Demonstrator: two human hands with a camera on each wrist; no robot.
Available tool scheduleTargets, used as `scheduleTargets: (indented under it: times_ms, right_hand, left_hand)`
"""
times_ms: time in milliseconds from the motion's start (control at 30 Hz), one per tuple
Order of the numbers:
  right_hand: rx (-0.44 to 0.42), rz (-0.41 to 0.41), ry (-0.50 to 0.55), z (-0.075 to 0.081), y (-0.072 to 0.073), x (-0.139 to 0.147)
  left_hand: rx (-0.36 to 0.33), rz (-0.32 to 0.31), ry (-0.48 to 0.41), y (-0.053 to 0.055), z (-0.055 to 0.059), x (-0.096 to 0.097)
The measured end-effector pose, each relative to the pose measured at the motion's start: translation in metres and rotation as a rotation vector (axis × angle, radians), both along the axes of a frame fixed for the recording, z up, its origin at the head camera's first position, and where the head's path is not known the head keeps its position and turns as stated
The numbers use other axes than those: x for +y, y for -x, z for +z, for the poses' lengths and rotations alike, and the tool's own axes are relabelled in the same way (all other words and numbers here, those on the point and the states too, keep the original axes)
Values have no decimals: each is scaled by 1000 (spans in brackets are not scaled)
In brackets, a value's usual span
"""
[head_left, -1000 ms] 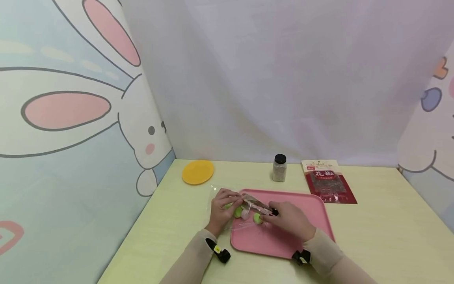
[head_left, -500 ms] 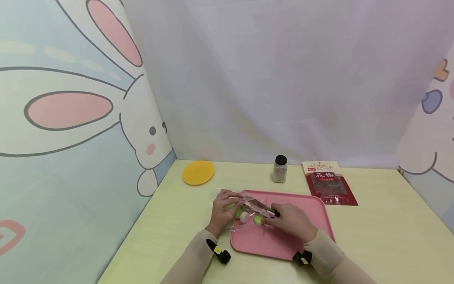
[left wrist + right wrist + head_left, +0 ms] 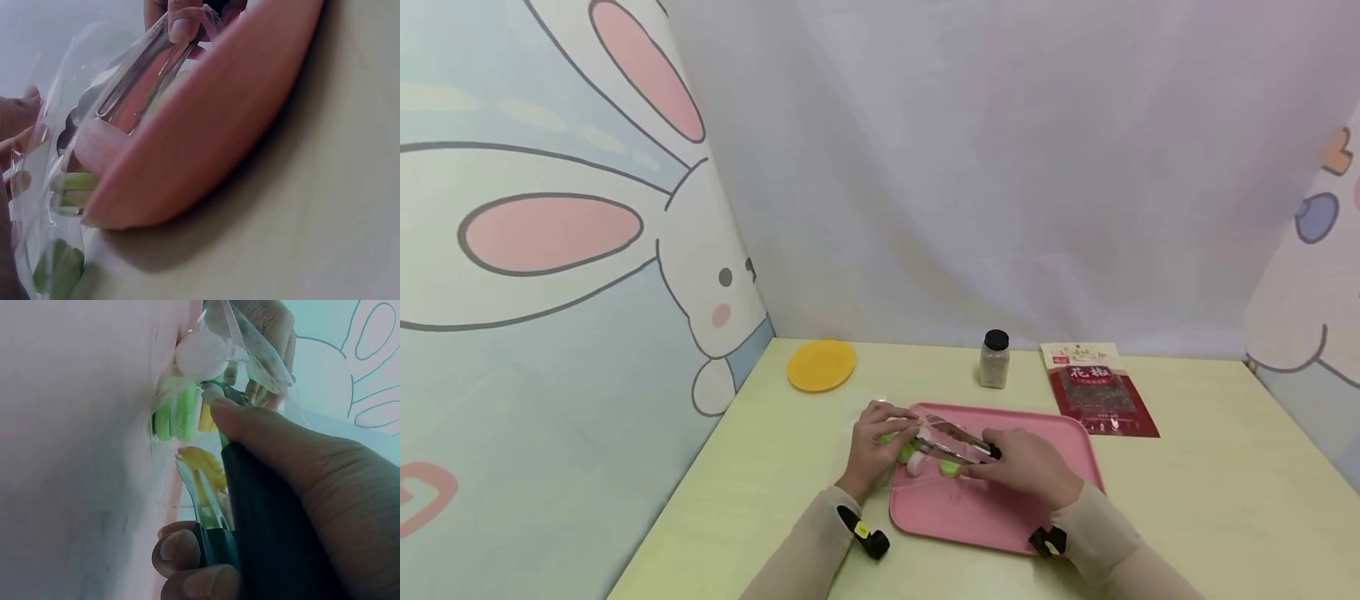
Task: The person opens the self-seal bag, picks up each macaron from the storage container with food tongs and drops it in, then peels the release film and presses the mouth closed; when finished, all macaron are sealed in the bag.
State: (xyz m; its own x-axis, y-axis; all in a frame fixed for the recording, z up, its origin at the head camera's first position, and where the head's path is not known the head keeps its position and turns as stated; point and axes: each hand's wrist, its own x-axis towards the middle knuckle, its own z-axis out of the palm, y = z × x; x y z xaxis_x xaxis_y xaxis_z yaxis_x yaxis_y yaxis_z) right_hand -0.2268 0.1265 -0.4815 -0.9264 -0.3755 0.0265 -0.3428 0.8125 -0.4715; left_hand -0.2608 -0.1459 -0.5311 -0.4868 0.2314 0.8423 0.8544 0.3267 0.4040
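My right hand (image 3: 1032, 467) holds metal tongs with black handles (image 3: 275, 531), thumb on one handle and fingers round the other. The tongs' arms (image 3: 128, 81) stand spread apart and point left into a clear plastic bag (image 3: 87, 44). Beside them lie a pale pink round piece (image 3: 201, 355) and a green macaron (image 3: 178, 409). Another green piece (image 3: 59, 269) shows lower in the bag in the left wrist view. My left hand (image 3: 874, 442) pinches the bag near its left part, over the left edge of the pink tray (image 3: 962, 517).
Behind the tray stand a yellow plate (image 3: 821, 365) at the left and a small jar with a black lid (image 3: 995, 367). A red and white spice packet (image 3: 1101, 396) lies flat at the back right. A grey-white cloth (image 3: 970, 167) hangs behind the table.
The tongs' arms have spread wider than a second ago, and the right hand has shifted slightly to the right. The left hand keeps its place on the bag.
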Motion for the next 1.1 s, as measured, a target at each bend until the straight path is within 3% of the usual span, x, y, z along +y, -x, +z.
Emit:
scheduleTargets:
  times_ms: [300,600,833,1100]
  right_hand:
    - [-12,21,-7,19,-5,7]
    - [-6,40,25,34,-26,31]
    - [-57,-89,37,40,-44,65]
    - [-140,-208,20,24,-67,123]
  left_hand:
    - [-47,20,0,1,4,4]
    - [-67,21,8,-16,22,10]
    - [-87,33,34,2,0,1]
    - [-101,30,17,-1,-1,1]
